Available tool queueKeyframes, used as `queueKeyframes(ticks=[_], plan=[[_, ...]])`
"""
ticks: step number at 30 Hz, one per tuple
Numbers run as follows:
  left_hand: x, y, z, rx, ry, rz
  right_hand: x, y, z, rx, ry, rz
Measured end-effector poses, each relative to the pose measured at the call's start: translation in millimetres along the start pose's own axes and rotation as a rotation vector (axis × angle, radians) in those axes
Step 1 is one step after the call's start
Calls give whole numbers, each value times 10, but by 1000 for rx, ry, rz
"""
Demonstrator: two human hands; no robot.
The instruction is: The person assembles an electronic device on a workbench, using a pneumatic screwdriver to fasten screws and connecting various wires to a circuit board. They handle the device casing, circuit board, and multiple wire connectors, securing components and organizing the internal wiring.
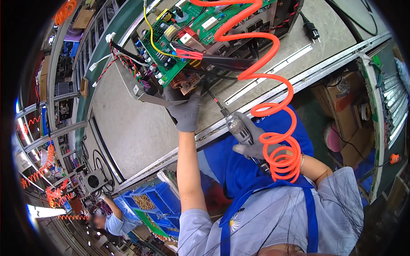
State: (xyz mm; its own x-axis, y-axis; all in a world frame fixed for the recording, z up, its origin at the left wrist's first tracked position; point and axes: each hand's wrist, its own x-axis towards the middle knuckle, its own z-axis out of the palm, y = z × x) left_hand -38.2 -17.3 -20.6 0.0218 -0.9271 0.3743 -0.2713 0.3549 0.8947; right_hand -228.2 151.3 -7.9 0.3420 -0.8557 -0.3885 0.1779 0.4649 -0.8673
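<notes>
An electronics assembly with a green circuit board (171, 79) stands on the bench, on a bent grey metal panel (149, 99). My left hand (185, 112), in a grey glove, is closed on the assembly's near corner, beside a copper coil (184, 81). Its fingertips are partly hidden behind the panel and the coil. In my gloved right hand (253, 138) is an air screwdriver (239, 129), fingers wrapped around its body. The bit points up and left toward the near side of the assembly; whether it touches a screw cannot be made out.
A coiled orange air hose (279, 89) loops over the assembly and down past my right hand. On the bench lie a white metal strip (269, 74) and a black power plug (311, 30). Loose wires (124, 64) hang leftward. Blue bins (149, 200) and another person (119, 219) are lower left.
</notes>
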Motion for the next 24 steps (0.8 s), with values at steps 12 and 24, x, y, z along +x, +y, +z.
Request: queueKeyframes(ticks=[12,24], plan=[[76,-102,-6,133,-41,128,-422,-465,-93,109,-144,93],[-36,-136,-15,42,46,11,-1345,-1002,-1662,411,223,-39]])
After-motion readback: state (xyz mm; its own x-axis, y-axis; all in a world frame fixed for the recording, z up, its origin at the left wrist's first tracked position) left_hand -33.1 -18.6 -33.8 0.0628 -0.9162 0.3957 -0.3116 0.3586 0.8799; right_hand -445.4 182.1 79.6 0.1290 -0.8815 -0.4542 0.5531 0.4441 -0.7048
